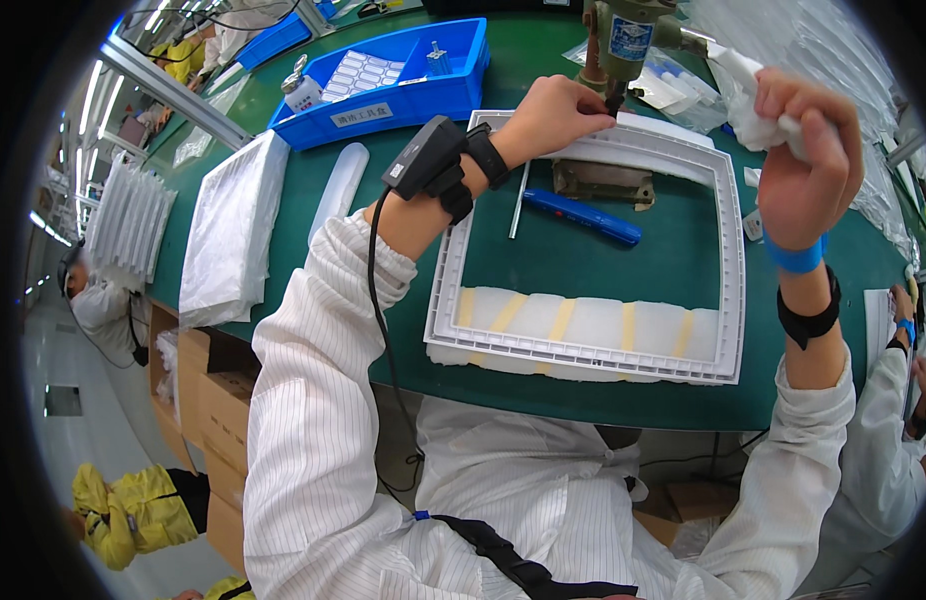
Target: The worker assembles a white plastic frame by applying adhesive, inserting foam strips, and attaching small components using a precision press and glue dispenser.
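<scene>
- White rectangular plastic frame with a ribbed rim (731, 260) lies flat on the green tabletop (603, 270), straight in front of you. Places below are relative to it.
- Your left hand (558, 112): over the frame's far side, thumb and fingers pinched nearly together, just beside the tip of the grey-green metal press head (623, 72). Can't tell if anything small sits between the fingertips.
- Your right hand (808, 160): raised off the frame's far right corner, fingers curled round crumpled white wrapping (738, 75) that meets the press's metal lever.
- Inside the frame's opening: blue marker pen (583, 217), thin silver rod (520, 205) toward the left side, brownish-grey block (608, 183) toward the far side.
- Frame's near side: puffy white padding with yellow tape strips (603, 318) runs under the bar.
- Left of the frame: translucent round-ended strip (339, 190), then white-wrapped slab (233, 230).
- Far left of the frame: blue plastic tray (433, 105).
</scene>
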`<state>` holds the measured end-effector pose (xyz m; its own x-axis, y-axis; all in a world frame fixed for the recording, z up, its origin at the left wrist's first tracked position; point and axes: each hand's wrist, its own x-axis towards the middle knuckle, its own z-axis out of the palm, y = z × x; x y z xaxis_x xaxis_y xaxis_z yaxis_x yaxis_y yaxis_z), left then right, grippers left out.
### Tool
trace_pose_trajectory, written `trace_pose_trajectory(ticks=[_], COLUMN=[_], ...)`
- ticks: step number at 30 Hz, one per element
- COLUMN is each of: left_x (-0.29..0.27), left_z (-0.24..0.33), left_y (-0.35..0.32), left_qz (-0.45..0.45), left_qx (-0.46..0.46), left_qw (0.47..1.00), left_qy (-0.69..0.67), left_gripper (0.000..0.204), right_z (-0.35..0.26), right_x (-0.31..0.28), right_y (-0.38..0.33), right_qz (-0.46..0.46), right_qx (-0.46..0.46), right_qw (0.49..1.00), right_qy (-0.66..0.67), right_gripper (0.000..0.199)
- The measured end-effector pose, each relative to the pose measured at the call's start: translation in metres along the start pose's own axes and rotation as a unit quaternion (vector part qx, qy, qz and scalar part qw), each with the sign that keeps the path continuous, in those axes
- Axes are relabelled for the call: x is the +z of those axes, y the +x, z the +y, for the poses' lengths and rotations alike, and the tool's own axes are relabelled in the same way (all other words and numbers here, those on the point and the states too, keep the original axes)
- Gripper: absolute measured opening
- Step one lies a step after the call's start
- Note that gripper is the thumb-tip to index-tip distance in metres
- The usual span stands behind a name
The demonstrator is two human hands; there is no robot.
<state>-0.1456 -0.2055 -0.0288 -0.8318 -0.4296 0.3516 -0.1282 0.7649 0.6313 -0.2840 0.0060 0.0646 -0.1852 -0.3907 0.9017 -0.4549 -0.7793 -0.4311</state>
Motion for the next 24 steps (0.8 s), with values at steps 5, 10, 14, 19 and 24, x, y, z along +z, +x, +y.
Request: trace_pose_trajectory(ticks=[5, 10, 14, 19, 24], left_x=[-0.001, -0.003, -0.005, -0.004, -0.004], left_z=[-0.005, -0.003, -0.001, -0.004, -0.003], left_y=[-0.003, -0.005, -0.002, -0.003, -0.002], left_qz=[0.019, 0.016, 0.019, 0.016, 0.005], left_qx=[0.002, -0.014, 0.002, -0.011, -0.014], left_qw=[1.000, 0.999, 1.000, 1.000, 1.000], left_qy=[-0.025, -0.028, -0.008, -0.006, -0.016], left_gripper=[0.032, 0.031, 0.032, 0.033, 0.033], right_z=[-0.009, -0.021, -0.006, 0.003, 0.003], right_x=[0.019, 0.040, -0.002, -0.003, 0.003], right_y=[0.046, 0.052, 0.046, 0.015, -0.011], right_qz=[0.037, 0.088, 0.018, 0.011, -0.001], right_qx=[0.010, 0.009, 0.046, 0.024, -0.031], right_qw=[0.999, 0.995, 0.999, 0.999, 0.999], right_qy=[-0.036, -0.035, -0.005, -0.023, -0.021], right_gripper=[0.017, 0.016, 0.019, 0.021, 0.017])
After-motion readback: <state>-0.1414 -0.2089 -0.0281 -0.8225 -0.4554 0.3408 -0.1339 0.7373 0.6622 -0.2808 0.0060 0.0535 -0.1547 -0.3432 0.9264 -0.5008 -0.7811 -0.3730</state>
